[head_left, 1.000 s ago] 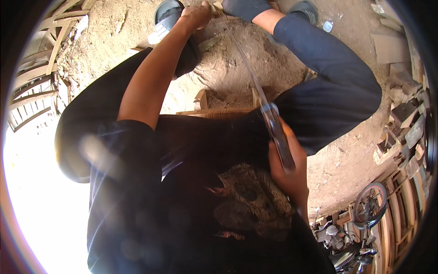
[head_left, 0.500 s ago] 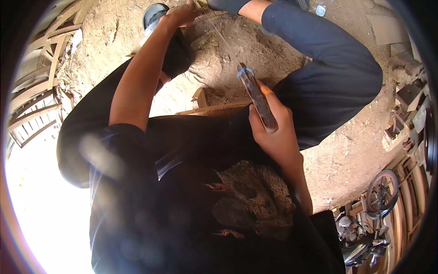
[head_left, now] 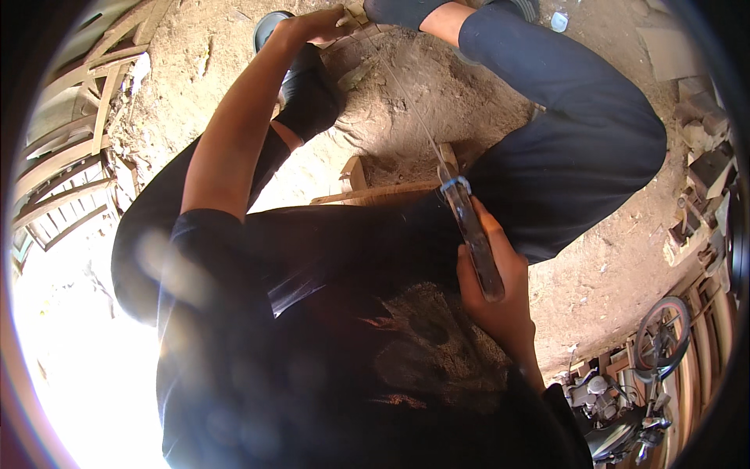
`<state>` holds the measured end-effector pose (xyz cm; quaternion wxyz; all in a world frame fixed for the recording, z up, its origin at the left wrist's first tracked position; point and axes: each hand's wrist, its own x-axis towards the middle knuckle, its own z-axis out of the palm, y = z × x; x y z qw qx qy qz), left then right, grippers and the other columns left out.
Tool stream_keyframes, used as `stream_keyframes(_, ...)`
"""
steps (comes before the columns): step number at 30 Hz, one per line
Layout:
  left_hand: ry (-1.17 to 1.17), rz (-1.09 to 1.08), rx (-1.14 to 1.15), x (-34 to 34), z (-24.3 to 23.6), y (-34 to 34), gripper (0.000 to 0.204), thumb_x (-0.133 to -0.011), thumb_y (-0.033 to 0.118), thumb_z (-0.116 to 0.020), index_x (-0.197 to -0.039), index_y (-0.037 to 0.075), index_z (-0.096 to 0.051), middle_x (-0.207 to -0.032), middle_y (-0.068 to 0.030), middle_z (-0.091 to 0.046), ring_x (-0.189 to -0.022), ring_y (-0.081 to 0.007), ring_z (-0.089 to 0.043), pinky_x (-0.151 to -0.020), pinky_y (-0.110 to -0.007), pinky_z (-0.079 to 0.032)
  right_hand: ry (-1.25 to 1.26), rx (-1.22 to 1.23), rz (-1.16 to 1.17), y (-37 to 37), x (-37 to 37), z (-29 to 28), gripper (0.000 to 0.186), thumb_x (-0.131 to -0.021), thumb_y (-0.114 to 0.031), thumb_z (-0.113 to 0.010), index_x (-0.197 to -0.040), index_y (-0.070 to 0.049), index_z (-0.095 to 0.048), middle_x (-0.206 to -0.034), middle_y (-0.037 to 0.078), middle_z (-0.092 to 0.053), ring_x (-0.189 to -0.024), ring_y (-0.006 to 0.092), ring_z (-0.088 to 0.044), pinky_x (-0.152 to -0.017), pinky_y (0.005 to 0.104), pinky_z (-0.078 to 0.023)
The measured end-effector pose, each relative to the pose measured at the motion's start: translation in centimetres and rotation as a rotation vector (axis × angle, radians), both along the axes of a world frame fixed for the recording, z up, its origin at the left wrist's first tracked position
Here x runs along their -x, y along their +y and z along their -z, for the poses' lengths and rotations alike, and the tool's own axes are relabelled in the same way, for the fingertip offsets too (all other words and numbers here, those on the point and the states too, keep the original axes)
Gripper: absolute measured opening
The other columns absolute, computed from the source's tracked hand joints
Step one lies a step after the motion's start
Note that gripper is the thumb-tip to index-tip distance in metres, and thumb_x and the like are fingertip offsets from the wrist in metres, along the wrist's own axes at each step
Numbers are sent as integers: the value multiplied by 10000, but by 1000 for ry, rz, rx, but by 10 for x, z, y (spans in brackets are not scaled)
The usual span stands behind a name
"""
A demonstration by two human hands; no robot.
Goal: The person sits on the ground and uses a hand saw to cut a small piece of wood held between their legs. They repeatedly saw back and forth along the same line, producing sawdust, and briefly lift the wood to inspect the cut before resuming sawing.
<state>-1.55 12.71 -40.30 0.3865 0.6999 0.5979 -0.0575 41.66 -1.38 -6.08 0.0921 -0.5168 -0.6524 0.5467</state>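
Note:
My right hand [head_left: 504, 285] is closed around the dark, worn handle [head_left: 476, 246] of a thin-bladed saw, bound with blue at its neck. The long, narrow blade [head_left: 414, 105] shows almost edge-on, slanting up to the left; its teeth cannot be made out. At the blade's far end, my left hand [head_left: 320, 26] is closed on a small pale piece of wood [head_left: 355, 13] at the top edge of the view. My foot in a dark sock [head_left: 394, 11] is right beside that wood. The finger ends and much of the wood are hidden or out of view.
I sit low, knees spread, a wooden board [head_left: 379, 192] in front of my lap. Bare earth [head_left: 406, 70] lies between my legs. Wooden slats [head_left: 74, 168] stand at left, scrap wood [head_left: 707, 168] at right, and a motorcycle [head_left: 617, 406] at lower right.
My right hand has pulled the saw back toward my body and slightly right. The left hand stays at the wood, shifted slightly in view as the whole picture moved.

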Motion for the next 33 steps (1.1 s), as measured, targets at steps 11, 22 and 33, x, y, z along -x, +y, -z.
stream_keyframes(11, 53, -124, 75, 26, -32, -21, 477, -878, 422, -711, -1182, 73, -593, -1029, -151, -703, -944, -287, -673, -810, -413, -530, 83, 149, -66, 16, 21, 17, 532, -877, -16, -596, -1393, 7, -468, -657, 137, -581, -590, 185, -662, -558, 275, -459)
stream_keyframes(22, 154, -185, 135, 31, -32, -12, 810, -668, 535, -855, -1247, 12, -638, -1159, -178, -693, -1087, -322, -655, -924, -409, -525, 40, 129, -126, 31, 31, -3, 554, -877, -8, -610, -1408, 11, -454, -660, 132, -597, -575, 168, -665, -573, 258, -482)
stream_keyframes(33, 326, -251, -108, -2, -45, -29, 496, -819, 547, -699, -931, 66, -740, -861, -213, -702, -849, -371, -687, -744, -467, -539, 13, 105, -162, 34, 37, 4, 544, -881, -4, -615, -1400, 28, -455, -705, 141, -616, -596, 144, -646, -580, 266, -484)
